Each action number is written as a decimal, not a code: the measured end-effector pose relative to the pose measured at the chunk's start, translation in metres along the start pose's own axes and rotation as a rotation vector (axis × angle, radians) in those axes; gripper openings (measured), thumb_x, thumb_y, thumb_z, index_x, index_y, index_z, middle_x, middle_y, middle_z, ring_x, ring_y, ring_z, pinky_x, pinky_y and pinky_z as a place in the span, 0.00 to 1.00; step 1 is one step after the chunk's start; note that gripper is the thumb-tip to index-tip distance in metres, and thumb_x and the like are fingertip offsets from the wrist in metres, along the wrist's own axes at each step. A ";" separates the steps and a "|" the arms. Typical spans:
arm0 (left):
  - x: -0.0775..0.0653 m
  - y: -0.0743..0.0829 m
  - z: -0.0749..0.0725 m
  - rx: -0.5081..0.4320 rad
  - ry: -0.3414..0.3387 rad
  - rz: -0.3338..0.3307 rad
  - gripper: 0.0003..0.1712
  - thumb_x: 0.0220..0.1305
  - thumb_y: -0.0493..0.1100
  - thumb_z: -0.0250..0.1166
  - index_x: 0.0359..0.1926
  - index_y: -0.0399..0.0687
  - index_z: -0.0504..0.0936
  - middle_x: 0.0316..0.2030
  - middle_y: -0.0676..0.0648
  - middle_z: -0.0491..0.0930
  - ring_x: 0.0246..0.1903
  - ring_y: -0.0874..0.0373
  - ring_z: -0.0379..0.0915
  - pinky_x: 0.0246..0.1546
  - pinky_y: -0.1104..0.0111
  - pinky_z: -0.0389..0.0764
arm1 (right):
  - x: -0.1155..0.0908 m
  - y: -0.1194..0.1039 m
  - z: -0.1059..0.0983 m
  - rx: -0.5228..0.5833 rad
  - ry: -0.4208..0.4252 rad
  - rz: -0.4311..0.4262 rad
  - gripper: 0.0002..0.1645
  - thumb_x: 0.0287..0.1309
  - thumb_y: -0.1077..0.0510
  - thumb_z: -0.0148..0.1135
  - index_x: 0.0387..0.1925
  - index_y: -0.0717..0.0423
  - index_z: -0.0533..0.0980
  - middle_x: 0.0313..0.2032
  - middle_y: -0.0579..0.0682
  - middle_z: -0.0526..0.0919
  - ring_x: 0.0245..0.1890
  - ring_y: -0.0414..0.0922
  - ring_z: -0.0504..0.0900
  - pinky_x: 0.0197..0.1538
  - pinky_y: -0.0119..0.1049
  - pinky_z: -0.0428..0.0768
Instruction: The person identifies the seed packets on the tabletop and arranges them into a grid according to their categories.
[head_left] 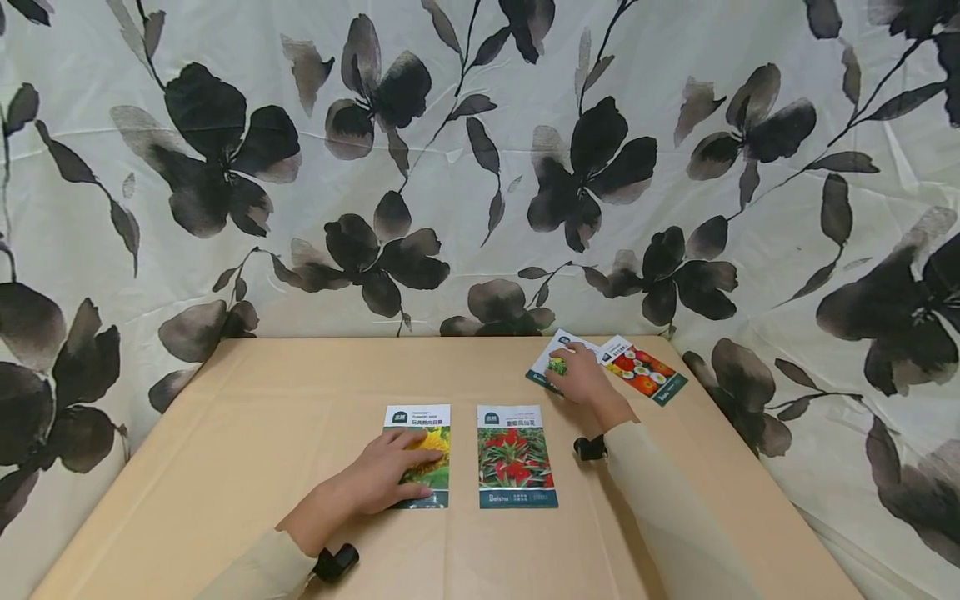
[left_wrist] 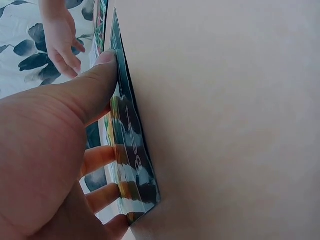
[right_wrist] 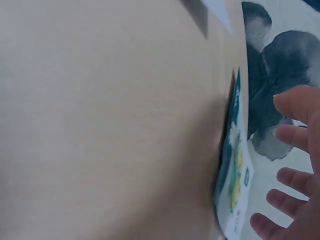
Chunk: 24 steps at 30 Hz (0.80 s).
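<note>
Four fingers and thumb of my left hand (head_left: 386, 471) rest on a seed packet with yellow flowers (head_left: 437, 442), hiding its left part. In the left wrist view, the fingertips and thumb touch the face of this packet (left_wrist: 131, 145), near its dark green band. My right hand (head_left: 585, 379) is over a packet with a small yellow-and-green picture (head_left: 542, 367) at the back right. The right wrist view shows its fingers (right_wrist: 292, 135) spread and apart from that packet (right_wrist: 235, 180). Between the hands lies a packet with red flowers (head_left: 516, 454), face up.
A packet with red, orange and white flowers (head_left: 645, 371) lies tilted beside the right hand, close to the table's right edge. The table (head_left: 315, 392) has a tan cover. Behind it hangs a white cloth (head_left: 480, 167) with dark flowers.
</note>
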<state>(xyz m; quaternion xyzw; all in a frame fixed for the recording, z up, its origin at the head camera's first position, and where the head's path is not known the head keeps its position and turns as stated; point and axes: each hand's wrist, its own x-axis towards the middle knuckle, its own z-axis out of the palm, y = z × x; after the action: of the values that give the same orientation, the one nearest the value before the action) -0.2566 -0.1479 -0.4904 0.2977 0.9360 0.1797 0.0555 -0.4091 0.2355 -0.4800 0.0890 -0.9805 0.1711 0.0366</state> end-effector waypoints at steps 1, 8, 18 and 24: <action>0.000 0.000 0.000 0.000 -0.001 0.000 0.33 0.63 0.59 0.71 0.68 0.58 0.79 0.71 0.38 0.68 0.71 0.35 0.59 0.69 0.37 0.63 | 0.003 0.002 0.001 -0.004 -0.002 0.009 0.30 0.71 0.44 0.59 0.68 0.54 0.74 0.74 0.67 0.61 0.73 0.70 0.61 0.70 0.67 0.66; 0.000 0.000 -0.001 0.016 0.003 0.018 0.33 0.64 0.58 0.71 0.68 0.57 0.79 0.71 0.37 0.68 0.71 0.35 0.60 0.69 0.38 0.64 | 0.017 0.004 0.007 -0.019 -0.030 0.064 0.32 0.72 0.42 0.57 0.70 0.53 0.72 0.75 0.65 0.60 0.74 0.67 0.60 0.72 0.66 0.65; 0.000 -0.001 -0.001 0.019 0.002 0.022 0.33 0.65 0.58 0.70 0.68 0.57 0.78 0.71 0.37 0.68 0.71 0.34 0.60 0.69 0.37 0.63 | 0.024 -0.004 0.012 -0.029 -0.075 0.143 0.34 0.72 0.41 0.57 0.72 0.53 0.70 0.76 0.67 0.58 0.74 0.68 0.59 0.72 0.66 0.64; 0.000 -0.002 -0.001 0.024 0.001 0.028 0.33 0.65 0.58 0.70 0.69 0.57 0.78 0.71 0.37 0.68 0.71 0.34 0.60 0.69 0.37 0.63 | 0.028 -0.002 0.013 -0.057 -0.124 0.172 0.36 0.71 0.41 0.57 0.73 0.53 0.69 0.73 0.67 0.63 0.72 0.68 0.63 0.70 0.66 0.67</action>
<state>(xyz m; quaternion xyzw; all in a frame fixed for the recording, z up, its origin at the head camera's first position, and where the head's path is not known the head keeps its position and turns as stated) -0.2577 -0.1494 -0.4899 0.3113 0.9338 0.1694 0.0489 -0.4363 0.2243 -0.4885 0.0138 -0.9894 0.1398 -0.0362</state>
